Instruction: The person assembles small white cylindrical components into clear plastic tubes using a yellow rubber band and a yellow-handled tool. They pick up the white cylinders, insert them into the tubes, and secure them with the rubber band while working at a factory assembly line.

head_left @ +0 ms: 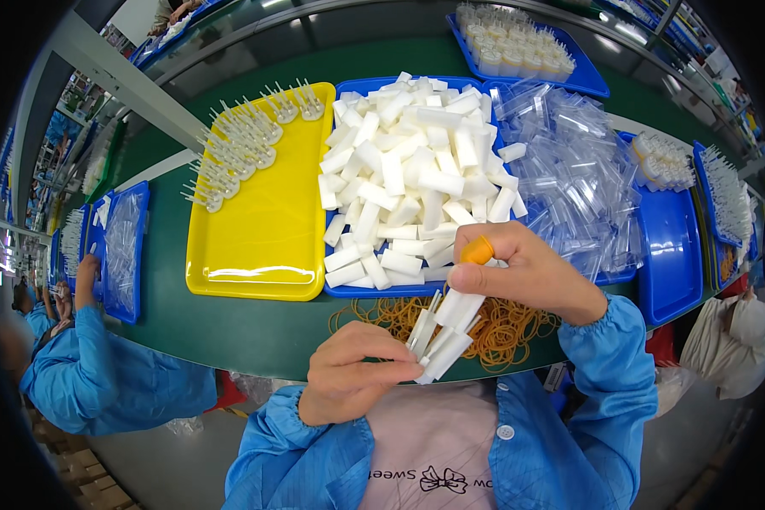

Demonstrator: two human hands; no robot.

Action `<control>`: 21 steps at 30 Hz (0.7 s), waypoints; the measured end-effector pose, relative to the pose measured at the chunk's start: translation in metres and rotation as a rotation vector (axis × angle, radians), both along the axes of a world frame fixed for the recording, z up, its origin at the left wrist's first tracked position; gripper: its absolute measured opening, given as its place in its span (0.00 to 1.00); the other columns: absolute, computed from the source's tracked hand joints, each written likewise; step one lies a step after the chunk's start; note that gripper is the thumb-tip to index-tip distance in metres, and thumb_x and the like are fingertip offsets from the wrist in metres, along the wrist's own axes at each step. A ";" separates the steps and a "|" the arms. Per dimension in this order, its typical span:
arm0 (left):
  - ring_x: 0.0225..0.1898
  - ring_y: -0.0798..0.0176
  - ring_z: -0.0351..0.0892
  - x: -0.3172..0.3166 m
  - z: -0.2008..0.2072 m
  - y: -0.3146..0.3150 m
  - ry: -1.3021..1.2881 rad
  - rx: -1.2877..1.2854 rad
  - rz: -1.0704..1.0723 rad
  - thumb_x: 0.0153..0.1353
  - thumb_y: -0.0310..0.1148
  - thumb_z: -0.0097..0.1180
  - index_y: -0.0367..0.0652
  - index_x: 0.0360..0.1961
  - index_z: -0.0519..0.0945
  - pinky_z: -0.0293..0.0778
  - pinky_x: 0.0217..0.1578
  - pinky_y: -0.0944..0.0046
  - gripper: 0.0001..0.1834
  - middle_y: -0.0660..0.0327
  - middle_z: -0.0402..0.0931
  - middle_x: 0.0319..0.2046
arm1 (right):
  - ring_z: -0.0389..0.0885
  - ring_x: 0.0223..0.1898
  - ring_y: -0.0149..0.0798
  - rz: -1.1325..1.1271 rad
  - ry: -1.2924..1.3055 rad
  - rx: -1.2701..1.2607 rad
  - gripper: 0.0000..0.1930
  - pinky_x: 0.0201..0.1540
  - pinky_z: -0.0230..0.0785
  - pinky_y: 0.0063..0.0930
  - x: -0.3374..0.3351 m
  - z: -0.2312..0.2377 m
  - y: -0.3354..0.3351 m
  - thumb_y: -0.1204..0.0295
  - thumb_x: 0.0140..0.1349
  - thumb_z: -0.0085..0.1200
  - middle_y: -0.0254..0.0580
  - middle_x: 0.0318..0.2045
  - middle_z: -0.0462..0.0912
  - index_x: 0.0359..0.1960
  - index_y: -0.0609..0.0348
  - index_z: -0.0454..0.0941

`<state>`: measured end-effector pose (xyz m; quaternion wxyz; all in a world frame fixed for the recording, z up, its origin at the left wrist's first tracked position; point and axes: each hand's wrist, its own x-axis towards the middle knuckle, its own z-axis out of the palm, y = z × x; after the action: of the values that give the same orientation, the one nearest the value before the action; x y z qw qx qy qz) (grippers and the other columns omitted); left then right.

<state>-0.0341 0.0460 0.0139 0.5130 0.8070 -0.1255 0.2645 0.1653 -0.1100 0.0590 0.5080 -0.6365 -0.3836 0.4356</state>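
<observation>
The green bench (238,327) ran through a workshop, with a co-worker in a blue sleeve (85,365) on the left. The yellow tray (263,229) carried pronged holders (242,140) along its left and far edges, their prongs bare, so those looked like work left to do. Next to it, a blue tray (382,291) was heaped with loose white blocks (408,174), and clear plastic sleeves (574,183) filled the tray to its right.

The bundle (444,347) in hand was above the bench's near edge, in front of the rubber bands (510,336). Its white blocks sat among thin prongs, and it seemed only partly built; whether a sleeve or band was on it could not be told. The left hand (353,370) pinched its lower end, fingers nearly together. The right hand (527,268), with an orange fingertip cover (477,250), closed thumb and finger on its upper block.

Grouped pieces (514,51) in the tray by the bench's far edge looked further along, perhaps done.
</observation>
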 end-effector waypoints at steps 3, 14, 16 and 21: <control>0.33 0.57 0.77 0.000 0.002 -0.003 -0.025 0.045 0.014 0.34 0.18 0.61 0.41 0.33 0.85 0.73 0.33 0.63 0.19 0.59 0.79 0.34 | 0.66 0.28 0.24 0.045 0.117 -0.088 0.15 0.32 0.57 0.20 -0.001 0.001 0.002 0.63 0.60 0.57 0.28 0.23 0.69 0.23 0.61 0.72; 0.31 0.58 0.77 0.002 0.002 -0.001 -0.002 0.070 0.104 0.36 0.17 0.62 0.42 0.35 0.84 0.71 0.31 0.64 0.19 0.59 0.79 0.35 | 0.72 0.28 0.36 0.033 -0.313 0.200 0.12 0.32 0.63 0.29 -0.005 -0.010 0.001 0.64 0.59 0.58 0.39 0.25 0.74 0.30 0.62 0.80; 0.31 0.58 0.76 0.003 0.006 -0.004 0.030 0.056 0.127 0.38 0.16 0.63 0.42 0.30 0.84 0.71 0.31 0.64 0.14 0.59 0.79 0.32 | 0.73 0.30 0.38 0.028 -0.254 0.181 0.10 0.33 0.64 0.30 -0.007 -0.006 0.001 0.65 0.58 0.59 0.40 0.26 0.75 0.31 0.61 0.81; 0.32 0.58 0.77 -0.003 0.003 -0.003 0.004 0.000 0.098 0.40 0.16 0.63 0.40 0.34 0.84 0.71 0.32 0.64 0.16 0.58 0.79 0.34 | 0.72 0.33 0.40 -0.026 -0.352 0.212 0.09 0.35 0.64 0.32 -0.032 -0.008 -0.001 0.67 0.54 0.61 0.40 0.26 0.75 0.31 0.59 0.82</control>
<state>-0.0373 0.0432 0.0166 0.4996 0.8127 -0.0847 0.2876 0.1335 -0.1113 0.0507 0.5026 -0.6507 -0.5019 0.2684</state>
